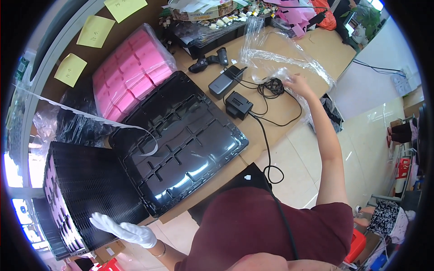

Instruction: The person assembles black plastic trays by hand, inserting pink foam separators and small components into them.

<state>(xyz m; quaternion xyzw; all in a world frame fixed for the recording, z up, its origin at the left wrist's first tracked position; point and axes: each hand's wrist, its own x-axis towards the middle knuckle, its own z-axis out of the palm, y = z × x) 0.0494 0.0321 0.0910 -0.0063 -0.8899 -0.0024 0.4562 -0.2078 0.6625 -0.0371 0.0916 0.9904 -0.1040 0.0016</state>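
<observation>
Between ten and eleven o'clock, three yellow sticky notes are bearing short handwritten marks. Near twelve o'clock, a tan band is showing a line of dark printed capitals.

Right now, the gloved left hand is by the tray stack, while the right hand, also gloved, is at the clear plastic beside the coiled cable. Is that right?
Not quite: the head view shows the right hand bare, at the clear plastic beside the coiled cable. The rest stands.
</observation>
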